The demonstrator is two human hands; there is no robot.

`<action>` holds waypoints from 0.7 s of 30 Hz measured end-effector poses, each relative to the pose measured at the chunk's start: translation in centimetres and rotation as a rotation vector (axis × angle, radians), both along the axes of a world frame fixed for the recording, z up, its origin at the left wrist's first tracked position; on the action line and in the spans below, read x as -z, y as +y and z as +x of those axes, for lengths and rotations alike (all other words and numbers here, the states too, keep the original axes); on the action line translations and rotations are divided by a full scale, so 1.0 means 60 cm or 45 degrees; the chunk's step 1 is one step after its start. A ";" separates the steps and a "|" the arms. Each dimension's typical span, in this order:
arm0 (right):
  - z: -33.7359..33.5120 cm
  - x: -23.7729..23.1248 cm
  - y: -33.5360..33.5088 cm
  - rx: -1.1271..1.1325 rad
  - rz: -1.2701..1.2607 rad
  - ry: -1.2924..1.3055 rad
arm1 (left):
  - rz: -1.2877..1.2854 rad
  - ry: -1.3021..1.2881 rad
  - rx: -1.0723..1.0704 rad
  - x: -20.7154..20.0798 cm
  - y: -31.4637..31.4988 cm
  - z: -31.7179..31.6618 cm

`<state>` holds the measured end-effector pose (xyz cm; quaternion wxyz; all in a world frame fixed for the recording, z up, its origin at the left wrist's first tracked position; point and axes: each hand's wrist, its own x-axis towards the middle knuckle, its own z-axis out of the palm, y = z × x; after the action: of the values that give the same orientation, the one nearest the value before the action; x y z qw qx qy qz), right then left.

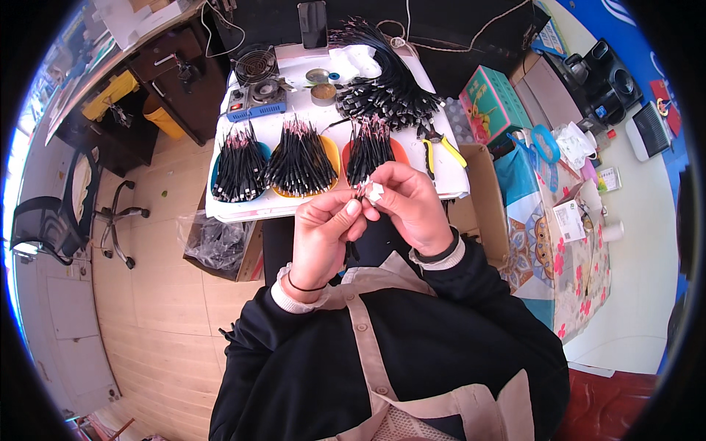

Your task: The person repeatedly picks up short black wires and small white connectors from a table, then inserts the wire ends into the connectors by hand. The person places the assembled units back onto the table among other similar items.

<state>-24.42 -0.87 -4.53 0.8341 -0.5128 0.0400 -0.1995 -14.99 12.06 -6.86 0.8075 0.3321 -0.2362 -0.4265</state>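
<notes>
Close in front of my chest, over the table's near edge, my two hands meet fingertip to fingertip. My left hand [327,224] is closed, pinching a short black cable [352,253] whose lower end hangs below the fingers. The fingers of my right hand [413,209] are pinched around a small white piece [376,192], perhaps tape or tissue, against the cable's upper end. Fingertips hide most of that join. Just beyond, similar cables fill a blue tray [265,152], a yellow tray [329,147] and an orange-red tray [399,151].
The white table [220,209] also holds yellow-handled wire strippers [443,153], a blue heater device [257,109], a round tin [323,95], a large cable bundle [390,84] and a phone [312,26]. Cardboard boxes stand at left [252,261] and right [482,176].
</notes>
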 end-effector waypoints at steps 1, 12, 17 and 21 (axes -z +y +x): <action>0.000 0.003 -0.001 -0.084 0.155 0.033 | -0.014 0.045 0.034 0.001 0.000 0.000; 0.011 0.061 -0.056 -0.666 0.768 0.256 | 0.242 -0.095 0.405 0.016 0.001 0.040; 0.087 0.111 -0.265 -0.080 -0.366 0.433 | 0.256 -0.129 0.265 0.035 -0.015 0.058; 0.189 0.147 -0.513 0.720 -1.428 1.218 | 0.284 -0.096 0.190 0.048 -0.023 0.067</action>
<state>-13.08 -31.66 -13.37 0.2608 -0.8574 0.4167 -0.1521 -10.94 10.69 -9.71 0.7220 0.4172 -0.2416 -0.4963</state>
